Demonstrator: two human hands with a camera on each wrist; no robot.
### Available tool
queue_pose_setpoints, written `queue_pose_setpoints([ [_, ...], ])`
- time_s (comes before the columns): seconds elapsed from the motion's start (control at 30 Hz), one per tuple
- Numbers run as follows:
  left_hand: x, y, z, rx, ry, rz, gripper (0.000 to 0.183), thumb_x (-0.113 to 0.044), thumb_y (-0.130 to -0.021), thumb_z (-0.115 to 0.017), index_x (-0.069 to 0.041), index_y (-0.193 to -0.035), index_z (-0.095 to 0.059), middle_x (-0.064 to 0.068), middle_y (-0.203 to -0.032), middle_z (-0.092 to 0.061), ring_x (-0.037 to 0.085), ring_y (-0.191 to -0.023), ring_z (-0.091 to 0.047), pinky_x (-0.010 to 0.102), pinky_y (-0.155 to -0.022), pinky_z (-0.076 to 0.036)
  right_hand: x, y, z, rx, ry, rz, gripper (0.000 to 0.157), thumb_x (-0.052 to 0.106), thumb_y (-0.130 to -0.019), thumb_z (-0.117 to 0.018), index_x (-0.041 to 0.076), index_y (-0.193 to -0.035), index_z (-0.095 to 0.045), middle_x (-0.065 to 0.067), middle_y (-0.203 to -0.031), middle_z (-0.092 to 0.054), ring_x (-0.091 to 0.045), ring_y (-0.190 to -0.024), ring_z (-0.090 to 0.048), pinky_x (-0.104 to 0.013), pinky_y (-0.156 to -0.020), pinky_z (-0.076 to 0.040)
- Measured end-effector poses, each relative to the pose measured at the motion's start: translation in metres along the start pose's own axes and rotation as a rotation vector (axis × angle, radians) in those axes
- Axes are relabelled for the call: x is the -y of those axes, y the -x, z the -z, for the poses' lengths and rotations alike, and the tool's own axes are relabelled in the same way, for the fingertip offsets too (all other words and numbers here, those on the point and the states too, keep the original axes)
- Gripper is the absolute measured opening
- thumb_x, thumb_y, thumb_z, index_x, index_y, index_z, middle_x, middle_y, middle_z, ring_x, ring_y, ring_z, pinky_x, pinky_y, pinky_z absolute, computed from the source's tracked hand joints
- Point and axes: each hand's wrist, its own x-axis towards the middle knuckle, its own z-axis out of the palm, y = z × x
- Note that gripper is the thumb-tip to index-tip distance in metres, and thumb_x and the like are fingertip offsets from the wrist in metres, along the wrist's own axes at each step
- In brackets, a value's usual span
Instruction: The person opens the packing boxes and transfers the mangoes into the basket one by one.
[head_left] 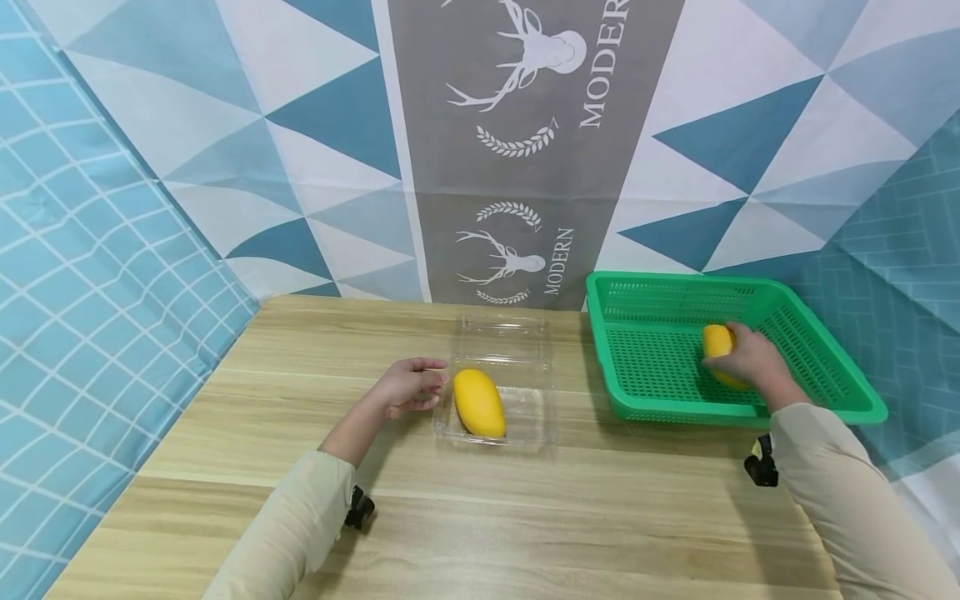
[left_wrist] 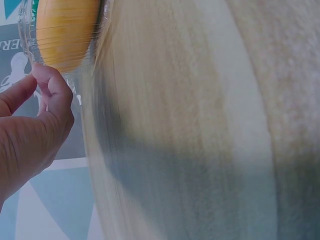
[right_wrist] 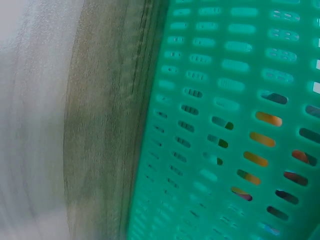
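Nearby, two pale sleeves (head_left: 292,517) reach over a wood-grain table (head_left: 525,517), a small black device (head_left: 358,508) showing under the left cuff. Beyond it, the left hand (head_left: 411,387) pinches the left edge of a clear plastic container (head_left: 528,412) between thumb and fingers. One yellow mango (head_left: 478,403) lies lengthwise in the container's left part, and the lid (head_left: 504,340) is folded back on the far side. Off to the right, the right hand (head_left: 753,360) grips a second mango (head_left: 717,340) inside a green perforated basket (head_left: 602,350). Farthest back hangs a patterned backdrop (head_left: 517,175) with deer heads and "MODERN" lettering.
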Motion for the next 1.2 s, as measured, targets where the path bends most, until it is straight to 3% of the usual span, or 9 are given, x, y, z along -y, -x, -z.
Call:
queue_pose_setpoints([
  [0.3, 0.0, 0.001, 0.001, 0.005, 0.0, -0.009, 0.043, -0.009, -0.085, -0.055, -0.004, -0.126, -0.043, 0.008, -0.087, -0.053, 0.013, -0.07, -0.052, 0.02, -0.061, -0.05, 0.0, 0.0, 0.0, -0.007, 0.002, 0.006, 0.082, 0.031, -0.079, -0.058, -0.013, -0.134, -0.014, -0.038, -0.112, -0.034, -0.047, -0.091, -0.041, -0.044, -0.059, -0.041],
  [0.57, -0.001, 0.001, 0.001, 0.008, -0.007, -0.009, 0.042, -0.01, -0.085, -0.055, -0.006, -0.125, -0.044, 0.006, -0.086, -0.053, 0.012, -0.069, -0.053, 0.02, -0.062, -0.05, -0.005, 0.0, -0.001, -0.035, -0.034, -0.026, 0.081, 0.028, -0.079, -0.059, -0.011, -0.134, -0.015, -0.037, -0.11, -0.03, -0.044, -0.091, -0.032, -0.042, -0.058, -0.039],
  [1.2, -0.001, 0.002, 0.0, 0.013, -0.002, -0.006, 0.043, -0.011, -0.085, -0.056, -0.004, -0.125, -0.043, 0.006, -0.086, -0.053, 0.012, -0.07, -0.053, 0.021, -0.062, -0.05, -0.008, -0.001, -0.004, 0.032, 0.002, -0.01, 0.081, 0.029, -0.078, -0.059, -0.013, -0.133, -0.016, -0.038, -0.11, -0.034, -0.044, -0.088, -0.041, -0.042, -0.059, -0.04],
])
